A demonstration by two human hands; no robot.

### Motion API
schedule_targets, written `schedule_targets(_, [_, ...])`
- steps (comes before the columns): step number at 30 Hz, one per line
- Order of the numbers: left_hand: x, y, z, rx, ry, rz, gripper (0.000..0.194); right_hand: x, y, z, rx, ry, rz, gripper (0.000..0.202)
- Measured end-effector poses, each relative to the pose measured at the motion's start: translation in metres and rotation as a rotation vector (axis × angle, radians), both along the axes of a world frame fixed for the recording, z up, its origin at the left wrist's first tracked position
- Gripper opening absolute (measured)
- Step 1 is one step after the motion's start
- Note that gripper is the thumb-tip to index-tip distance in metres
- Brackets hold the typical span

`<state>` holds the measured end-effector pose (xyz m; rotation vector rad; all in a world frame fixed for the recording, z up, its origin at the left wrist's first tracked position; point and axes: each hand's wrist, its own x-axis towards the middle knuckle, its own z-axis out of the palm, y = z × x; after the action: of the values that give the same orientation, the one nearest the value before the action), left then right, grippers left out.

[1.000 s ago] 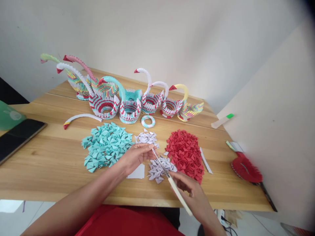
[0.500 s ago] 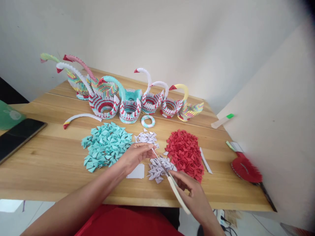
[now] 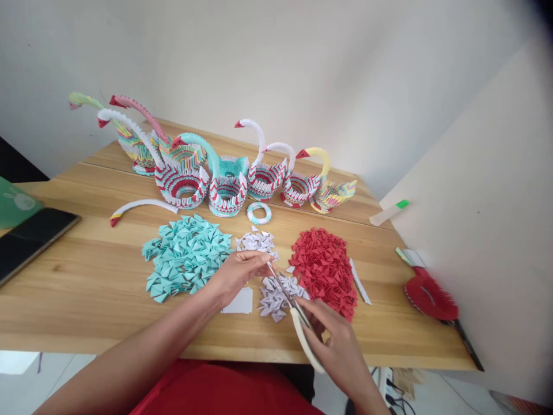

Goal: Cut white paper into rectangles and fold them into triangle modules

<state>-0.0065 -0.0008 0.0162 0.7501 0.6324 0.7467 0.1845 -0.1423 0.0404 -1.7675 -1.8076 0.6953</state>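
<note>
My left hand (image 3: 239, 275) is closed in a pinch over the middle of the wooden table. Between its fingertips is a small white piece of paper (image 3: 270, 264), mostly covered. My right hand (image 3: 339, 340) grips a pair of scissors (image 3: 301, 340) with cream handles, the blades pointing up and left to the paper at my left fingertips. Beneath the blades lies a pile of folded pale lilac paper pieces (image 3: 273, 301). A small stack of white paper (image 3: 237, 302) rests under my left wrist.
Turquoise (image 3: 185, 253) and red folded-paper piles (image 3: 324, 265) flank the white pieces (image 3: 254, 242). Several paper swans (image 3: 184, 184) stand behind, with a ring (image 3: 259, 213) and a loose swan neck (image 3: 142, 204) before them. A phone (image 3: 37, 242) lies left, a red paper piece (image 3: 432, 295) right.
The lower scissor handle has swung left, away from my right palm, so the handles sit wider apart. My left hand keeps its pinch in nearly the same place.
</note>
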Motion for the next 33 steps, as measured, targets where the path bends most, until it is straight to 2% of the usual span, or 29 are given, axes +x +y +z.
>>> schedule_targets(5, [0.003,-0.003,-0.007,0.049,0.032,0.014,0.025,-0.004,0.002,-0.002,0.04,-0.051,-0.019,0.031])
schedule_targets(10, [0.002,-0.003,-0.011,0.105,0.124,0.052,0.025,-0.012,0.005,-0.009,0.233,-0.228,-0.006,0.034])
schedule_targets(14, [0.0,0.002,-0.008,0.042,0.003,0.126,0.025,-0.006,0.006,0.001,0.229,-0.251,0.021,0.034])
schedule_targets(17, [-0.002,0.006,-0.003,-0.078,-0.114,0.143,0.027,0.023,0.005,0.011,0.159,-0.232,-0.052,0.034])
schedule_targets(21, [-0.002,0.007,0.001,-0.157,-0.139,0.109,0.035,0.093,0.003,0.01,0.164,-0.202,-0.407,0.043])
schedule_targets(24, [-0.002,0.007,0.0,-0.161,-0.147,0.101,0.034,0.147,-0.002,0.004,0.093,-0.346,-0.665,0.055])
schedule_targets(27, [-0.002,0.007,-0.002,-0.162,-0.171,0.082,0.028,0.173,-0.01,0.001,-0.045,-0.449,-0.777,0.063])
schedule_targets(29, [-0.002,0.008,-0.004,-0.165,-0.183,0.068,0.026,0.165,-0.015,0.0,-0.028,-0.362,-0.783,0.064])
schedule_targets(30, [-0.002,0.008,-0.004,-0.166,-0.186,0.062,0.026,0.153,-0.017,0.0,0.015,-0.272,-0.743,0.062])
schedule_targets(33, [-0.002,0.007,-0.005,-0.164,-0.186,0.042,0.023,0.097,-0.016,0.0,0.055,-0.047,-0.438,0.045])
